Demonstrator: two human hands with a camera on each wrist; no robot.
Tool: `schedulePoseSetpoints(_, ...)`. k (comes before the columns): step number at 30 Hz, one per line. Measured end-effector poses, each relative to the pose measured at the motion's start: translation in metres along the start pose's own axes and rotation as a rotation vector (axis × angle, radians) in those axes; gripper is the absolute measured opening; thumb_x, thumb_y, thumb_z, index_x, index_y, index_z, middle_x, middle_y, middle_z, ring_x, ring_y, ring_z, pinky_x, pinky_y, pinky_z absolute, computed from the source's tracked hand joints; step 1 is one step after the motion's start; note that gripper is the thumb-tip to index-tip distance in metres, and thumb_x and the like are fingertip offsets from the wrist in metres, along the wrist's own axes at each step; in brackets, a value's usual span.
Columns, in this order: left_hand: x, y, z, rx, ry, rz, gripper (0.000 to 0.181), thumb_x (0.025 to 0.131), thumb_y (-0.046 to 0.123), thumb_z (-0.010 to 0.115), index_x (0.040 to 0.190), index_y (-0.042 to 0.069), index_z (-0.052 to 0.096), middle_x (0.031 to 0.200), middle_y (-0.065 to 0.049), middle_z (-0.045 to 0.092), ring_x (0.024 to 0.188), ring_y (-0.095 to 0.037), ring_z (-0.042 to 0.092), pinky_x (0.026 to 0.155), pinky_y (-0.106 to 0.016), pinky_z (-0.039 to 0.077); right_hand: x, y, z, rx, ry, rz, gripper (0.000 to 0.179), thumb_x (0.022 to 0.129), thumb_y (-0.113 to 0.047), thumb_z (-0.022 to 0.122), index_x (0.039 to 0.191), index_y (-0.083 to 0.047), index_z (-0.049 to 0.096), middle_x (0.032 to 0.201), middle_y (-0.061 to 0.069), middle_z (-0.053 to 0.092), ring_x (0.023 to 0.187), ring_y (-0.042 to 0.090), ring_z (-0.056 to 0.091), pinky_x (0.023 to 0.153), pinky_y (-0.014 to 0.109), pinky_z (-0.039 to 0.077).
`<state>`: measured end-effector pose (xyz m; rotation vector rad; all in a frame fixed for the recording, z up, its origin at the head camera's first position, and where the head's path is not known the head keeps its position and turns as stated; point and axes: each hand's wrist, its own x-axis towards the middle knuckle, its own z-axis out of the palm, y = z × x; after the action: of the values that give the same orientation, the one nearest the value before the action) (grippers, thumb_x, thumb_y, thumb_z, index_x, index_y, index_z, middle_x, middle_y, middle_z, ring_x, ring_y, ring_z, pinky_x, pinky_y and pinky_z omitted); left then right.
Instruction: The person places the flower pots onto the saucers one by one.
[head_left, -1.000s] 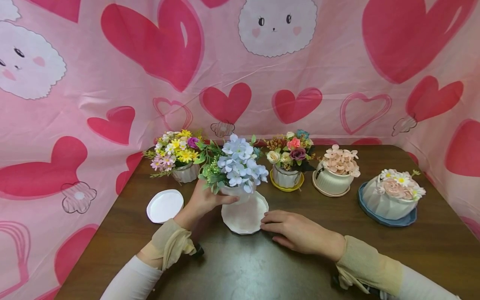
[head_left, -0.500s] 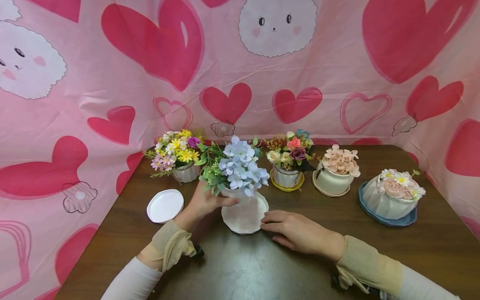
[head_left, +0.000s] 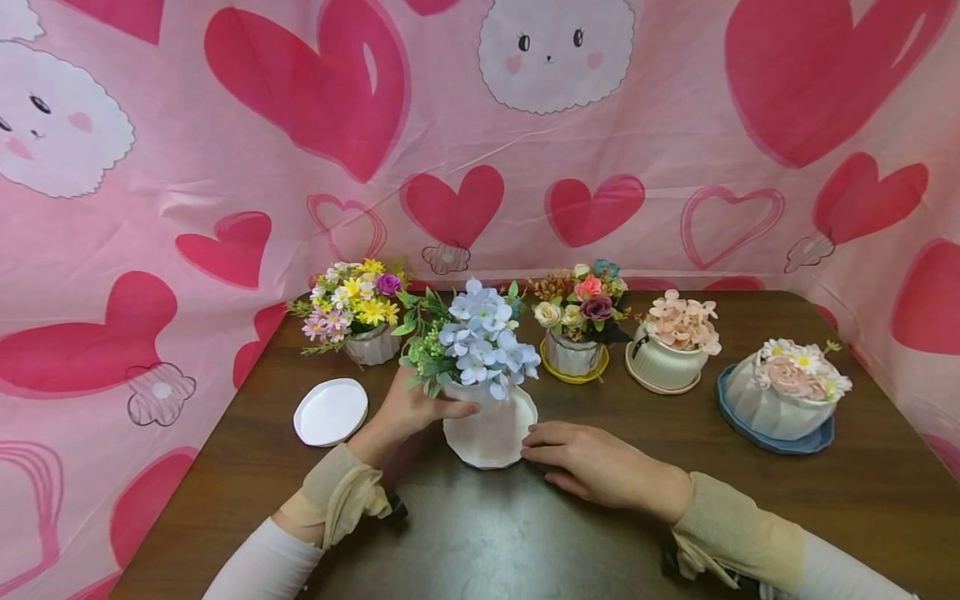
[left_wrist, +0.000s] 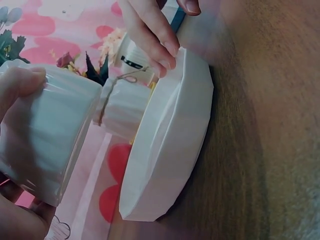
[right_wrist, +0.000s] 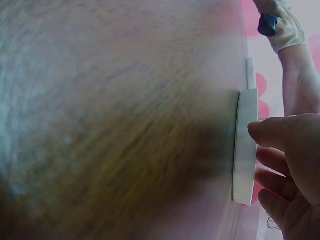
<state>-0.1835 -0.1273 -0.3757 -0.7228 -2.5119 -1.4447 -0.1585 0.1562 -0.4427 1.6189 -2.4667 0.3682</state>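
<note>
My left hand (head_left: 416, 410) grips a white flowerpot (left_wrist: 55, 130) with pale blue flowers (head_left: 487, 333) and green leaves. It holds the pot over a large white saucer (head_left: 487, 446) with an angular rim. A gap shows between pot and saucer in the left wrist view, where the pot looks tilted. My right hand (head_left: 600, 462) lies at the saucer's right edge, its fingertips at the rim and its fingers fairly straight. In the right wrist view the thumb (right_wrist: 267, 131) is close to the saucer's side wall (right_wrist: 245, 155).
A smaller white saucer (head_left: 330, 412) lies at left. Behind it stands a pot of yellow and pink flowers (head_left: 352, 304). Toward the right are potted roses on a yellow saucer (head_left: 573, 377), a pale green pot (head_left: 663, 362), and a white pot (head_left: 780, 400) on a blue saucer (head_left: 795, 446).
My left hand has lowered the blue-flowered pot slightly toward the large saucer and a touch to the right. The right hand and the saucer have stayed in place.
</note>
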Motion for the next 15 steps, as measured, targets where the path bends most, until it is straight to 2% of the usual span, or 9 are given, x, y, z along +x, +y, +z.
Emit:
schedulePoseSetpoints(9, 0.0001, -0.0038, 0.0013, -0.019, -0.04, -0.016, 0.087, 0.06, 0.005, 0.093, 0.136, -0.001, 0.05, 0.134, -0.015, 0.06, 0.127, -0.028, 0.055, 0.111, -0.049, 0.041, 0.0002, 0.0002, -0.0009, 0.018, -0.003, 0.013, 0.037, 0.089, -0.019, 0.072, 0.126, -0.015, 0.066, 0.133, 0.003, 0.063, 0.127, 0.019, 0.057, 0.102, 0.039, 0.051)
schedulePoseSetpoints(15, -0.0006, -0.0033, 0.0007, -0.021, -0.04, 0.011, 0.085, 0.06, 0.005, 0.094, 0.134, -0.001, 0.052, 0.132, -0.015, 0.062, 0.124, -0.027, 0.057, 0.11, -0.048, 0.042, 0.0004, 0.0006, 0.0006, 0.019, 0.0, 0.009, 0.037, 0.089, -0.019, 0.072, 0.126, -0.015, 0.066, 0.133, 0.003, 0.063, 0.127, 0.019, 0.057, 0.102, 0.039, 0.051)
